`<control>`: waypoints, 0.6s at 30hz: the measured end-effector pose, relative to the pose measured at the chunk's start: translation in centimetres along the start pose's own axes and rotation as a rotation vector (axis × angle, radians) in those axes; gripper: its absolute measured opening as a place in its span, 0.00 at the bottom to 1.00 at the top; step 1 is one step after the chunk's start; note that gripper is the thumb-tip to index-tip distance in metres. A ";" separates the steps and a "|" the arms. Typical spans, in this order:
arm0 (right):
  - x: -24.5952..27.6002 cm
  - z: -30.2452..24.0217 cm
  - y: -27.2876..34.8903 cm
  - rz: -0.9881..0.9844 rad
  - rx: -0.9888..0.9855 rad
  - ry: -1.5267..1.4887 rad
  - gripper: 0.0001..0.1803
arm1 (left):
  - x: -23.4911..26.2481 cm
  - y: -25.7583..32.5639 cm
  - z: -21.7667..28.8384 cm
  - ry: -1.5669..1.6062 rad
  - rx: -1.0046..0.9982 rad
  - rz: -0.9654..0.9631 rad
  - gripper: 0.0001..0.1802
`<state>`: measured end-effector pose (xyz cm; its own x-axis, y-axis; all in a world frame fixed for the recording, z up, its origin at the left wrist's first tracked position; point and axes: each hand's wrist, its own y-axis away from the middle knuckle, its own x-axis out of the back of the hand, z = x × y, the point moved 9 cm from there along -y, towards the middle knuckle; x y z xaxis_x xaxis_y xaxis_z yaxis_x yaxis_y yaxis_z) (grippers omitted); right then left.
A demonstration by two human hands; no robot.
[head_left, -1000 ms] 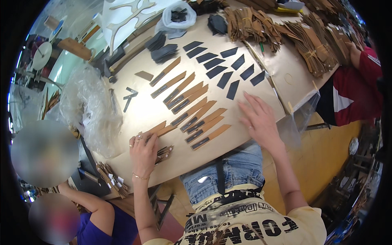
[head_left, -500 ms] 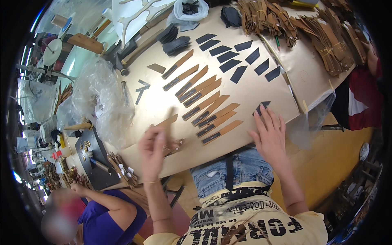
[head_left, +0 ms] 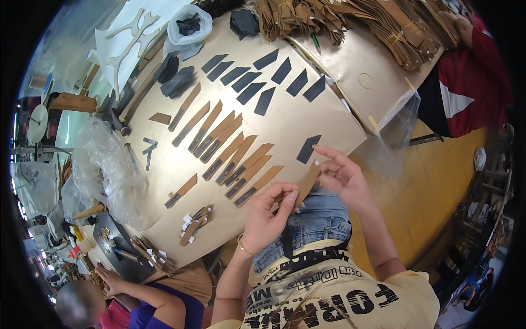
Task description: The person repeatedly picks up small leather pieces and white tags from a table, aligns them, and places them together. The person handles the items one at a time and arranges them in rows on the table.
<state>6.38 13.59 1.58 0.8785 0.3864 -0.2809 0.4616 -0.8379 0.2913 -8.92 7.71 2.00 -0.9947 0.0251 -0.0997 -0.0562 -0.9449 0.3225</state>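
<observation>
Both my hands hold one tan leather strip (head_left: 308,184) above my lap, just off the table's near edge. My left hand (head_left: 268,215) pinches its lower end and my right hand (head_left: 341,176) grips its upper end. On the gold-coloured table sheet (head_left: 307,118) lie several tan strips with dark tips (head_left: 235,156) in a slanted row. Beyond them is a row of dark blue leather pieces (head_left: 257,82). One dark blue piece (head_left: 308,148) lies alone near my right hand. A single tan strip (head_left: 181,191) lies apart at the left.
A small heap of strips with white tabs (head_left: 194,223) sits near the table's front edge. Bundles of tan strips (head_left: 378,22) and a plastic bag (head_left: 189,24) lie at the far side. A person in red (head_left: 471,82) is at right, another person's hand (head_left: 109,279) at lower left.
My hands have left the table sheet and come together over my lap with a tan strip lifted between them. A dark blue piece now lies where my right hand rested.
</observation>
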 end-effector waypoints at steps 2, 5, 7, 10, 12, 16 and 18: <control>0.0 0.3 -0.2 -0.006 0.015 -0.035 0.36 | -0.5 0.0 -1.0 -0.026 0.023 0.005 0.10; 0.9 0.8 -0.5 0.072 -0.002 0.092 0.42 | -0.9 -0.3 -2.4 0.006 0.065 0.076 0.11; 1.2 -0.2 -0.7 0.106 0.103 0.220 0.38 | -1.4 -0.5 -2.6 0.012 0.054 0.083 0.11; 2.2 -1.9 -1.2 0.123 0.153 0.516 0.33 | -1.3 -0.9 -2.0 0.026 0.028 0.115 0.12; 2.7 -3.9 -2.4 0.168 0.300 0.881 0.30 | -0.8 -1.1 -1.0 0.012 -0.012 0.151 0.12; 2.3 -5.0 -7.3 0.223 0.543 1.513 0.28 | 0.8 -1.5 1.6 -0.061 -0.100 0.212 0.12; 2.3 -4.1 -8.7 0.188 0.492 1.569 0.29 | 1.3 -1.5 2.2 -0.078 -0.063 0.214 0.13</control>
<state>4.92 23.34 2.11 0.3146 0.0035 0.9492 0.5290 -0.8309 -0.1723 -10.36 9.92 3.45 -0.9871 -0.1556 0.0382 0.1601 -0.9498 0.2686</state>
